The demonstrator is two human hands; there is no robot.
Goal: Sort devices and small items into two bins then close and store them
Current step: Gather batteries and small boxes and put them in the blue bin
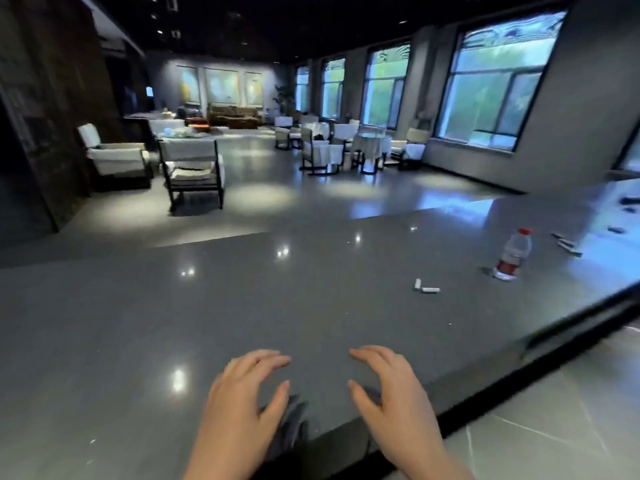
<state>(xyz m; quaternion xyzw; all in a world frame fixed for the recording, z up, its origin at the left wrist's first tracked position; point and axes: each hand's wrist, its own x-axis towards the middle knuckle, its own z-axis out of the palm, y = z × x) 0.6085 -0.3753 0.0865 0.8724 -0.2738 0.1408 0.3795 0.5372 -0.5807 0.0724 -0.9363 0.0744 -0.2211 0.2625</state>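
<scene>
Both hands are over the near edge of the grey countertop (207, 306) rn, holding nothing. Left hand (239, 403) and right hand (391, 400) mirror each other, palms down, fingers loosely spread and a bit curved, thumbs pointing inward. Looks to me like they're parked there bc nothing's been picked up yet, just ready to go.

No bins in view at all, so can't say where those are. The small stuff I'd guess needs sorting is off to my right. 2 little white cylinders (426, 287), prob batteries but too small to be sure, lie near each other in an L: 1 has its long axis running roughly left-right, the other points more away from me. Further right, past a clear water bottle (513, 254) w/ red cap and red label standing upright, there's a scatter of small dark and pale items (568, 245) lying flat, too blurry to name. Their long axes mostly run diagonal across the counter.

Bottle's between the cylinders and that scatter, so I'd reach around it, not over. Cylinders could roll if nudged sideways.

Behind the counter it's just a lounge w/ chairs (192, 164) and big windows (491, 84).
</scene>
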